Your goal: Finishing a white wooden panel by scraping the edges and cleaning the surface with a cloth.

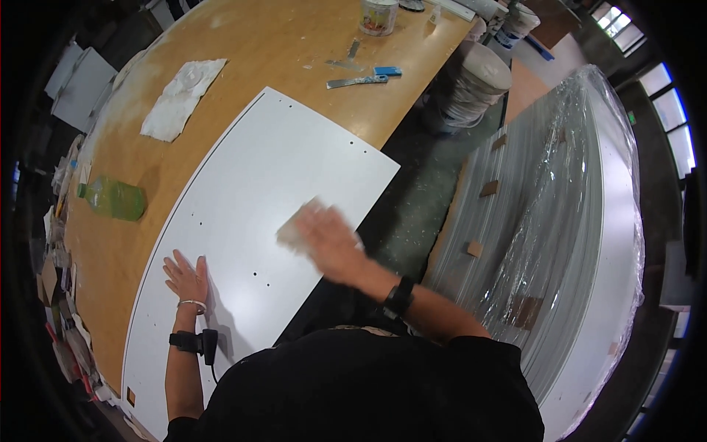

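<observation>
A long white panel (294, 169) with small drilled holes lies on the wooden table before me. My left hand (187, 278) rests flat near the panel's left edge, fingers spread and holding nothing. Over the panel's right half, my right hand (329, 239) is blurred by motion. Under its fingers is a pale beige cloth or pad (293, 230), pressed against the white surface or just above it; the blur hides its exact kind.
On the wooden table (294, 51) lie a crumpled white cloth (182, 99), a green bottle (114, 200) on its side, a putty knife (357, 82) and a tub (378, 16). Plastic-wrapped stacked panels (530, 221) stand at right; covered buckets (475, 81) stand beyond the table edge.
</observation>
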Available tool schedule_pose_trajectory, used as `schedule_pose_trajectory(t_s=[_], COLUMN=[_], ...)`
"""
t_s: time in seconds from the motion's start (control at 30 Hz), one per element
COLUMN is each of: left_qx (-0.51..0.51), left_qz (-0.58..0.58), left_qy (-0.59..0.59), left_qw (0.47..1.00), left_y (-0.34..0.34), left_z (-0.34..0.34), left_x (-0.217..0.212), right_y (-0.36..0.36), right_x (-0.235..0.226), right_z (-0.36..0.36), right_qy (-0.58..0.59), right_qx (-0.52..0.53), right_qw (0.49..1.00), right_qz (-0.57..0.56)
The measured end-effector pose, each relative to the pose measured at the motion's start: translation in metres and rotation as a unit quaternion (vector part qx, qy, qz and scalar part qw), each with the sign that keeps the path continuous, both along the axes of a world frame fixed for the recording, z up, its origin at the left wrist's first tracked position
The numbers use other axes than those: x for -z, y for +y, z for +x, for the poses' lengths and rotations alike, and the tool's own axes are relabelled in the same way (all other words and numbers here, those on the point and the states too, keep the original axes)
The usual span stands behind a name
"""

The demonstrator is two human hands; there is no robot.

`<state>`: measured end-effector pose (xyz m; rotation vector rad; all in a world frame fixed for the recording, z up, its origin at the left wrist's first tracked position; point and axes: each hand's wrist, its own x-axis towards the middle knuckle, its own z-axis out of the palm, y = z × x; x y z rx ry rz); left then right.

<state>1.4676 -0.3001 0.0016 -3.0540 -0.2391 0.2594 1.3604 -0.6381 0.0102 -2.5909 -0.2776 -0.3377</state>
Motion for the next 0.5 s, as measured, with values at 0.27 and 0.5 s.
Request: schedule_pose_trajectory(t_s=[0.27,0.5], left_qx=[0.016,-0.127], left_qz=[-0.017,-0.016], left_qy=[-0.014,0.006], left_qw=[1.000,0.992], left_y=[-0.034,-0.056], left_z=[0.006,0.019], left_x=[-0.001,0.003], right_y=[-0.195,-0.313], right_x=[0.004,-0.013], right_z=[0.018,0.055], right_qy=[-0.001,-0.076], right_qx=[0.089,0.301], right_qw=[0.996,0.851], right_qz=[0.002,0.424])
